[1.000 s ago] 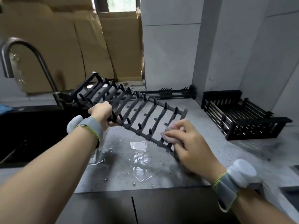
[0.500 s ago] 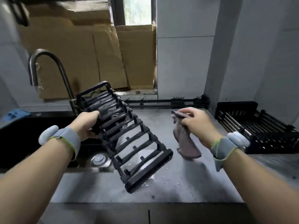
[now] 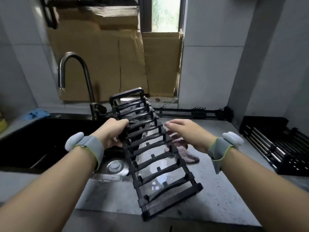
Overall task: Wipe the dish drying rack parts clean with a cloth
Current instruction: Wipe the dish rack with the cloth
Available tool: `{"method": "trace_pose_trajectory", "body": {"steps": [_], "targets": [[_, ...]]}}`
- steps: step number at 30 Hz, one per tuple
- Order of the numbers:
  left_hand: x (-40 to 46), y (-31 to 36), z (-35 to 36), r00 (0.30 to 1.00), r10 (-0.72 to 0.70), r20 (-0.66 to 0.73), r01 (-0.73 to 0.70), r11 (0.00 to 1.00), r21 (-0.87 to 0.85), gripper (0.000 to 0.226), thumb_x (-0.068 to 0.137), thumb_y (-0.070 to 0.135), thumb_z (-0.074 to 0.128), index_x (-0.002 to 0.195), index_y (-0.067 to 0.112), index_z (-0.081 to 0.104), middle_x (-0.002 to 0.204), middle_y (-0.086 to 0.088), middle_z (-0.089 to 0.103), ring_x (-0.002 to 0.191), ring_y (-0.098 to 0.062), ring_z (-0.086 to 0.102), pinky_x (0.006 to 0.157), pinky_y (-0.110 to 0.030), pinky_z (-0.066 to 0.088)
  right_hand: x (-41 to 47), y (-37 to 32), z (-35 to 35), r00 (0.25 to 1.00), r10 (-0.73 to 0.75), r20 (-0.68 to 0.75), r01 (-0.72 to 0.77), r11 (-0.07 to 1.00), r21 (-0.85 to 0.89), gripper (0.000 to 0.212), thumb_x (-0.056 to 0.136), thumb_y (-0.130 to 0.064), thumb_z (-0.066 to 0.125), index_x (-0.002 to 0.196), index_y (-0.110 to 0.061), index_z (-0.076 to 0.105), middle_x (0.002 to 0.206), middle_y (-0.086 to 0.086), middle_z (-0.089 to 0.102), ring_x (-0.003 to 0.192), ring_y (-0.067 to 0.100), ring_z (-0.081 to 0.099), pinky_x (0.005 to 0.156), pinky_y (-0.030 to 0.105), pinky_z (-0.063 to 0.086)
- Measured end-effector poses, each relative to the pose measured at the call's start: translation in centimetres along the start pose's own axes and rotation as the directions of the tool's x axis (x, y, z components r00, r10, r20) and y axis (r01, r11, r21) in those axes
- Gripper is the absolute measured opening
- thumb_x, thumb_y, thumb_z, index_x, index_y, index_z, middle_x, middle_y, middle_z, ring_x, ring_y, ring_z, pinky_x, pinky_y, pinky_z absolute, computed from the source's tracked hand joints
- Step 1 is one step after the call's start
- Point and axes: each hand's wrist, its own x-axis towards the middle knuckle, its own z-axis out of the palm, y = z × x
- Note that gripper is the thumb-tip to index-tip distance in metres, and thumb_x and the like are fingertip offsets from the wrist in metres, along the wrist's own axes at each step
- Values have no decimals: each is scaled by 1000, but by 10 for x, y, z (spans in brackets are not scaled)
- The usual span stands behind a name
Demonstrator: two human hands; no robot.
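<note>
A long black plate rack [image 3: 155,158] with several cross bars and pegs is held lengthwise above the counter edge, tilted toward me. My left hand [image 3: 113,133] grips its left rail near the far end. My right hand [image 3: 185,133] hovers by the right rail with fingers extended and holds nothing. The pinkish-grey cloth [image 3: 187,154] lies crumpled on the counter below my right hand, partly hidden behind the rack.
A black sink [image 3: 41,141] with a curved tap [image 3: 75,77] lies to the left. A black basket part [image 3: 275,148] sits on the grey counter [image 3: 225,190] at the right. A long black rail part [image 3: 192,113] runs along the back wall. Cardboard covers the window.
My right hand let the cloth drop onto the counter and moved toward the rack's right rail. The rack swung round to point toward me.
</note>
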Motion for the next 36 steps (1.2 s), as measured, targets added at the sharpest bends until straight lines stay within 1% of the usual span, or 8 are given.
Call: {"method": "trace_pose_trajectory", "body": {"steps": [6, 10, 13, 19, 27, 31, 33, 36], "targets": [[-15, 38, 61, 978, 63, 199, -64, 998, 0, 13, 92, 16, 59, 101, 11, 52, 86, -12, 51, 58, -29, 63, 64, -41, 56, -56, 3, -40, 985, 123, -123, -103, 983, 155, 47, 88, -49, 68, 124, -20, 60, 100, -1, 69, 67, 13, 62, 53, 30, 52], [-35, 71, 121, 922, 120, 369, -171, 979, 110, 29, 93, 19, 62, 118, 13, 51, 90, -13, 54, 64, -32, 63, 41, -29, 50, -98, 18, -80, 968, 229, -108, -190, 939, 288, 47, 88, -48, 68, 119, -13, 65, 113, 15, 71, 77, 31, 69, 74, 56, 59], [-54, 94, 162, 862, 178, 475, -265, 956, 122, 38, 93, 20, 63, 128, 26, 51, 91, -8, 60, 62, -29, 65, 47, -33, 55, -126, 25, -98, 933, 273, -233, -195, 931, 310, 47, 86, -33, 74, 122, -10, 54, 116, 19, 66, 77, 35, 71, 69, 60, 59], [-104, 134, 267, 742, 282, 608, -402, 913, 66, 62, 83, 25, 76, 135, 18, 43, 112, -17, 69, 76, -31, 70, 76, -60, 59, -195, 58, -149, 818, 277, -504, -83, 924, 374, 34, 92, 6, 59, 119, -3, 40, 118, 28, 61, 76, 42, 72, 45, 39, 56], [-137, 121, 323, 566, 273, 778, -646, 733, 213, 71, 76, 66, 74, 131, 26, 52, 117, 3, 63, 100, -14, 64, 80, -34, 54, -257, 102, -187, 594, 370, -714, 139, 827, 544, 33, 94, 15, 49, 105, -14, 38, 121, 24, 51, 53, 26, 69, 41, 40, 55], [-145, 93, 331, 462, 194, 865, -710, 665, 230, 74, 78, 69, 68, 134, 23, 54, 114, 5, 67, 88, -13, 71, 72, -32, 60, -283, 125, -203, 518, 432, -738, 199, 778, 596, 32, 93, 13, 47, 118, -6, 43, 94, 22, 65, 61, 33, 70, 51, 53, 57], [-152, 89, 345, 442, 237, 865, -761, 610, 222, 65, 85, 58, 69, 138, 25, 51, 109, -1, 67, 78, -15, 68, 66, -30, 61, -293, 130, -208, 514, 456, -727, 192, 765, 615, 20, 92, 12, 47, 108, 2, 54, 79, 18, 71, 69, 39, 70, 60, 61, 57], [-162, 83, 374, 426, 326, 844, -819, 536, 207, 43, 96, 36, 63, 135, 20, 56, 100, -9, 69, 58, -17, 55, 53, -27, 48, -309, 132, -216, 487, 512, -707, 143, 752, 644, 18, 93, 11, 46, 83, 0, 55, 57, 11, 65, 51, 25, 66, 59, 56, 59]]}}
